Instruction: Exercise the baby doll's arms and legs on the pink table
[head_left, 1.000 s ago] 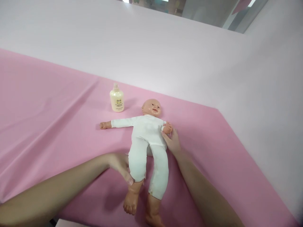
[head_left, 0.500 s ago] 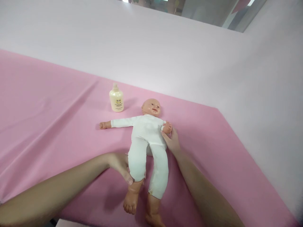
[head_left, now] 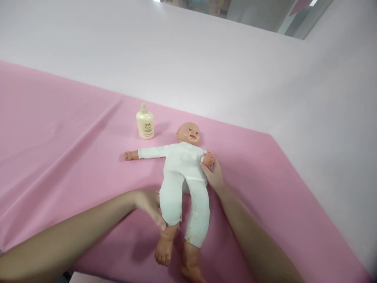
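A baby doll (head_left: 185,161) with a white cloth body lies on its back on the pink cloth (head_left: 97,165), its head toward the wall and its feet toward me. My left hand (head_left: 150,206) is wrapped round the lower part of the doll's leg on the left, thumb just above the bare ankle; the other fingers are mostly hidden behind the leg. On the right, my right hand (head_left: 215,173) grips the doll's bent arm near its small hand (head_left: 208,158). The doll's other arm (head_left: 151,152) stretches out flat to the left.
A cream-coloured bottle (head_left: 145,124) with a printed label stands upright left of the doll's head. Behind the cloth rises a white wall (head_left: 141,55) with a window (head_left: 250,15) at the top. The cloth has long creases on the left.
The doll's foot on the left has shifted very slightly to the right. Both hands keep their places on the doll.
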{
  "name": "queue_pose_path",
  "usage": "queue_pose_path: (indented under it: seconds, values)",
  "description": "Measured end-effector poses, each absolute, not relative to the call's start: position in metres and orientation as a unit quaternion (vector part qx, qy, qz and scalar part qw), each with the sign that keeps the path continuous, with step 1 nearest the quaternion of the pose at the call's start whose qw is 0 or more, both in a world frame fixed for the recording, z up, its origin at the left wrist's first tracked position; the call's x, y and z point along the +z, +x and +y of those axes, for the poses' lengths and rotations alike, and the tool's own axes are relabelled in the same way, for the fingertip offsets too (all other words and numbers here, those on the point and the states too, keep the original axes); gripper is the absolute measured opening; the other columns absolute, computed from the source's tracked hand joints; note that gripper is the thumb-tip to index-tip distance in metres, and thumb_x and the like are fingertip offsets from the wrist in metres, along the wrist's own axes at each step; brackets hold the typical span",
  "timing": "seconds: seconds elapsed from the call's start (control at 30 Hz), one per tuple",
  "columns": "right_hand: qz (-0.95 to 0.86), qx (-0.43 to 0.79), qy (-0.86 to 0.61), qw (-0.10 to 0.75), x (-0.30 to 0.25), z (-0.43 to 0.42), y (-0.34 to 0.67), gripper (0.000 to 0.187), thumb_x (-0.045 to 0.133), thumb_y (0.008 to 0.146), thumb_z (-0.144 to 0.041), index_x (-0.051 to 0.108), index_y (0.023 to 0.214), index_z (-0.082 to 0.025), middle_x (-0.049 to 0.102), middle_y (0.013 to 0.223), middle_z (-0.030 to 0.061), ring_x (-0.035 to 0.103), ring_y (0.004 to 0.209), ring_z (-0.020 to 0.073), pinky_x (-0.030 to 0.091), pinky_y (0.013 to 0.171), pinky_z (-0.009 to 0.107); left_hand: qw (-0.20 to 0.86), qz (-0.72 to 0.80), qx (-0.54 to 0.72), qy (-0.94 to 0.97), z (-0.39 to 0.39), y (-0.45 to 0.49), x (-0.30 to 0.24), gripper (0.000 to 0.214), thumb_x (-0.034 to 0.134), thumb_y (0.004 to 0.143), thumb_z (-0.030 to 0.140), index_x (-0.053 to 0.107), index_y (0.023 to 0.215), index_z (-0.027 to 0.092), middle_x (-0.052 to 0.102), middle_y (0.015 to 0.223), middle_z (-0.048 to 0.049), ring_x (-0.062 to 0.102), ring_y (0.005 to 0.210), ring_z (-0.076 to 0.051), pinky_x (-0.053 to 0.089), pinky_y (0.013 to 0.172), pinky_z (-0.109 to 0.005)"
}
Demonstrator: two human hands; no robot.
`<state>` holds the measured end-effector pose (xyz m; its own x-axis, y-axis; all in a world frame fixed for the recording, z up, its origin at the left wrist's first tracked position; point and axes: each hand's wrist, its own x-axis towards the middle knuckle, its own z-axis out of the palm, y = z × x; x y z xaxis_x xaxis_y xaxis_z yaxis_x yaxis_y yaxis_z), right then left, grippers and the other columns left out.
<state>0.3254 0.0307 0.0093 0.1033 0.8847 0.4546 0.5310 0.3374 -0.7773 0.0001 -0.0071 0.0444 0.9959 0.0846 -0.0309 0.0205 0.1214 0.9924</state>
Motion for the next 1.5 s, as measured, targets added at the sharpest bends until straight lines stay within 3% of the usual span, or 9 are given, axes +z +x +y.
queue_pose_path:
  seconds: [0.13,0.37,0.53,0.77,0.93,1.1,1.5]
  values:
    - [-0.644,0.176,-0.550,0.502,0.009,0.031,0.325,0.051,0.080,0.099,-0.060,0.078,0.137,-0.026,0.082,0.138,0.0159,0.075,0.137,0.0374,0.060,0.124,0.062,0.743,0.037,0.004,0.668,-0.006,-0.001,0.046,0.064,0.095,0.092,0.073,0.089,0.129,0.022,0.089,0.125,-0.0107,0.085,0.127,-0.037,0.067,0.113,-0.045]
    - [-0.645,0.175,-0.547,0.504,0.011,0.031,0.324,0.047,0.080,0.098,-0.057,0.079,0.134,-0.026,0.083,0.137,0.0161,0.075,0.137,0.0386,0.059,0.127,0.064,0.750,0.046,0.015,0.660,-0.006,-0.001,0.031,0.069,0.100,0.089,0.070,0.086,0.132,0.018,0.088,0.123,-0.0115,0.085,0.122,-0.037,0.071,0.101,-0.042]
    - [-0.640,0.189,-0.538,0.515,0.011,0.032,0.324,0.049,0.082,0.097,-0.057,0.080,0.135,-0.026,0.082,0.140,0.0150,0.074,0.140,0.0383,0.056,0.130,0.064,0.736,0.040,-0.012,0.676,-0.002,0.000,0.022,0.083,0.113,0.072,0.062,0.084,0.137,0.019,0.088,0.129,-0.0115,0.083,0.127,-0.035,0.069,0.110,-0.043]
    - [-0.623,0.203,-0.534,0.535,0.002,0.036,0.326,0.052,0.086,0.094,-0.058,0.081,0.135,-0.026,0.081,0.139,0.0146,0.073,0.140,0.0379,0.055,0.130,0.063,0.726,0.049,-0.008,0.686,-0.005,-0.004,0.031,0.071,0.105,0.083,0.067,0.087,0.130,0.017,0.089,0.121,-0.0081,0.084,0.121,-0.032,0.068,0.111,-0.036]
    - [-0.620,0.205,-0.536,0.535,0.000,0.039,0.328,0.051,0.086,0.094,-0.059,0.082,0.134,-0.027,0.082,0.135,0.0132,0.072,0.138,0.0376,0.053,0.130,0.065,0.723,0.054,-0.008,0.688,-0.005,-0.002,0.029,0.072,0.107,0.079,0.070,0.088,0.128,0.020,0.090,0.121,-0.0056,0.085,0.119,-0.031,0.069,0.111,-0.037]
    - [-0.616,0.210,-0.540,0.534,0.002,0.038,0.329,0.063,0.088,0.092,-0.060,0.079,0.145,-0.026,0.082,0.141,0.0144,0.072,0.139,0.0384,0.055,0.129,0.065,0.728,0.054,-0.014,0.683,-0.004,-0.002,0.031,0.072,0.108,0.078,0.068,0.088,0.128,0.020,0.090,0.121,-0.0049,0.084,0.119,-0.029,0.069,0.110,-0.036]
    - [-0.625,0.201,-0.542,0.525,0.006,0.035,0.327,0.052,0.086,0.093,-0.058,0.082,0.134,-0.027,0.083,0.134,0.0137,0.074,0.135,0.0377,0.055,0.129,0.066,0.722,0.060,-0.010,0.689,-0.002,-0.002,0.028,0.074,0.108,0.077,0.069,0.088,0.129,0.020,0.090,0.124,-0.0059,0.083,0.120,-0.031,0.069,0.110,-0.038]
